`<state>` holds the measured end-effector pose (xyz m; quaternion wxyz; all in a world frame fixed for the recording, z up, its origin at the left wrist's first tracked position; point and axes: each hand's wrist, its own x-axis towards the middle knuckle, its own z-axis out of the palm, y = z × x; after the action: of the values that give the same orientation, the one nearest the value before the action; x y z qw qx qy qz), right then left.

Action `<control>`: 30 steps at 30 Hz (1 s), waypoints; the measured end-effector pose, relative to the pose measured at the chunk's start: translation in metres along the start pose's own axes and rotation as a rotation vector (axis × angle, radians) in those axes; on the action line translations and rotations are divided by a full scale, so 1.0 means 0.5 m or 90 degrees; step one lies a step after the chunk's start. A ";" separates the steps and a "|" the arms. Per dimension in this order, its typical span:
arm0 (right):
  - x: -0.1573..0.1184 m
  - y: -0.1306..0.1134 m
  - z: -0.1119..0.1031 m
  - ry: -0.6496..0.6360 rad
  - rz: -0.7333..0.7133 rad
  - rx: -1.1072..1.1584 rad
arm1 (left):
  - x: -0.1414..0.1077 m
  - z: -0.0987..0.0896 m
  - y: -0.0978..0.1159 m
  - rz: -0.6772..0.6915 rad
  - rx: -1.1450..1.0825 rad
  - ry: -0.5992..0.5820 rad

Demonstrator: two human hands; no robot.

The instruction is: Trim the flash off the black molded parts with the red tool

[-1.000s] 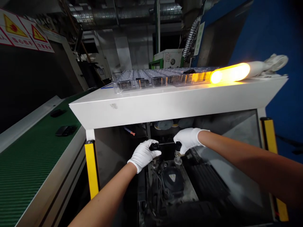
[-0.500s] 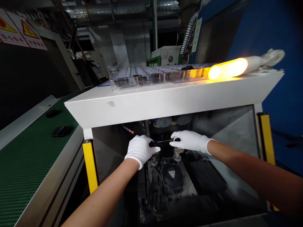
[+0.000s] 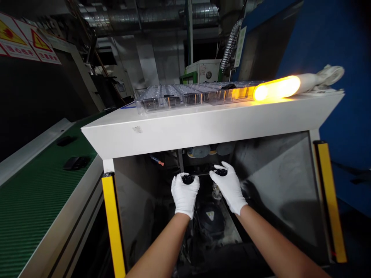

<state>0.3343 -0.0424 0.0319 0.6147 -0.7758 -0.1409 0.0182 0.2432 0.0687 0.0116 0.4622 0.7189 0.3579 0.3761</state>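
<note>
White gloves cover both hands inside the opening of a white machine (image 3: 203, 127). My left hand (image 3: 185, 195) has its fingers wrapped round a small black part (image 3: 188, 178). Just to the right, my right hand (image 3: 230, 187) grips another black part (image 3: 221, 172) between thumb and fingers. A metal fitting (image 3: 216, 192) stands below and left of my right hand. Under the hands lies a round black cover (image 3: 211, 218) with a triangular label.
Clear plastic trays (image 3: 179, 98) and a glowing amber lamp (image 3: 276, 88) lie on the machine top. Yellow posts (image 3: 113, 224) flank the opening. Black pieces (image 3: 75, 163) rest on the green conveyor (image 3: 26, 200) at left. Round grey pads (image 3: 200, 151) hang above the hands.
My left hand has turned more upright and shifted slightly right. My right hand has swung from sideways to pointing up. The black parts in both hands now show more clearly.
</note>
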 end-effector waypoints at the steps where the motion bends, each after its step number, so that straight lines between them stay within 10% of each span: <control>1: -0.002 0.001 0.004 0.004 0.018 0.017 | 0.001 0.001 -0.001 0.003 0.004 0.004; 10: -0.001 0.031 0.008 0.039 0.034 -0.134 | 0.002 -0.012 0.013 0.118 0.123 0.051; 19: -0.007 0.038 0.015 0.004 0.039 -0.109 | -0.008 -0.007 0.007 0.025 0.055 0.012; 24: -0.035 0.004 -0.024 -0.013 -0.007 -0.110 | -0.014 -0.058 -0.012 -0.037 -0.175 -0.103; 28: -0.080 -0.005 -0.050 0.137 -0.142 -0.115 | -0.019 -0.115 -0.051 -0.040 -0.329 -0.139; 30: -0.098 -0.007 -0.038 0.052 -0.116 -0.007 | -0.023 -0.128 -0.063 -0.047 -0.343 -0.147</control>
<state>0.2902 -0.0718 0.0328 0.6149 -0.7633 -0.1856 -0.0702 0.1768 0.0941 -0.0018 0.6877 0.5945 0.2162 0.3564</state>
